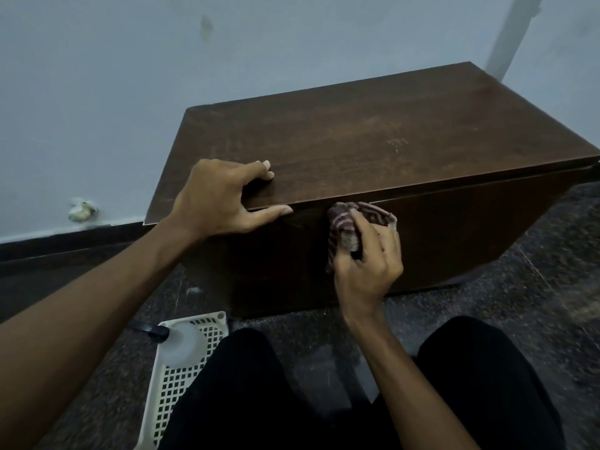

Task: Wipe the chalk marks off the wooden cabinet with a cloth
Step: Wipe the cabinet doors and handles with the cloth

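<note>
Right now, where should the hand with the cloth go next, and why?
Probably up onto the cabinet top, toward the faint pale marks on the right. The right hand bunches the striped cloth against the front, just under the top edge, while the left hand steadies the cabinet.

Dim, cool-toned, diffuse lighting throughout. The top of the wooden cabinet (373, 138) carries a faint sheen, and a soft shadow lies beneath the left hand (220, 196). Stripes on the cloth (354, 222) remain legible, whereas the floor (568, 303) at right is smeared and the black trousers (259, 401) lose detail. Wide-angle optics exaggerate perspective toward the frame edges.
</note>
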